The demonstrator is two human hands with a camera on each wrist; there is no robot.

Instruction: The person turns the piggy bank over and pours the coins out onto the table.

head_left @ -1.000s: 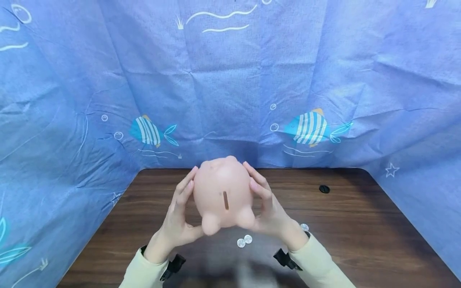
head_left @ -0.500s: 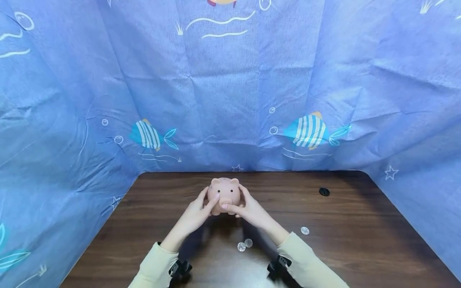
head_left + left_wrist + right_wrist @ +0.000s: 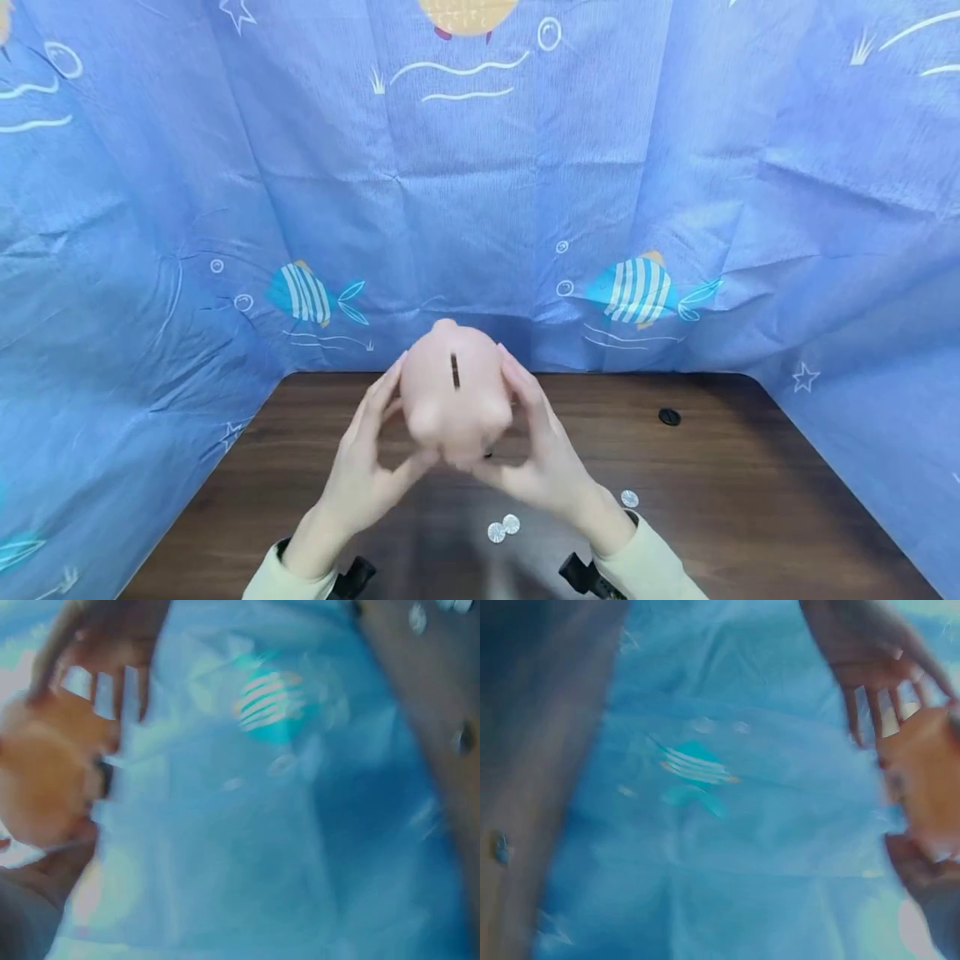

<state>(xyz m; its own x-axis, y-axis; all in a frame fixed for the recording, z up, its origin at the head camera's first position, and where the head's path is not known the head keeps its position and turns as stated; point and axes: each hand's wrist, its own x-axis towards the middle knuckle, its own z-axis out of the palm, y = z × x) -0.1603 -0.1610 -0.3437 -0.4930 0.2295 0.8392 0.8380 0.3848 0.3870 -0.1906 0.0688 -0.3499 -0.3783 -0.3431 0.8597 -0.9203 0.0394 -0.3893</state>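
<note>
A pink piggy bank point(image 3: 455, 398) is lifted above the brown table point(image 3: 712, 500), its coin slot facing the head camera. My left hand point(image 3: 360, 475) grips its left side and my right hand point(image 3: 543, 462) grips its right side, fingers wrapped up the flanks and thumbs underneath. The bank is blurred by motion. It shows as an orange blur point(image 3: 45, 780) in the left wrist view, and as an orange blur point(image 3: 926, 784) in the right wrist view. Three silver coins lie on the table below: a pair point(image 3: 502, 527) and a single one point(image 3: 629, 498).
A small black round cap point(image 3: 669, 417) lies at the back right of the table. Blue cloth with fish prints point(image 3: 637, 287) walls the table on three sides. Black wrist straps point(image 3: 581, 575) show at both sleeves.
Half a second ago the piggy bank stood low near the table facing me; now both hands have raised it and tipped it slot-up toward the camera. A second ago it was also held raised.
</note>
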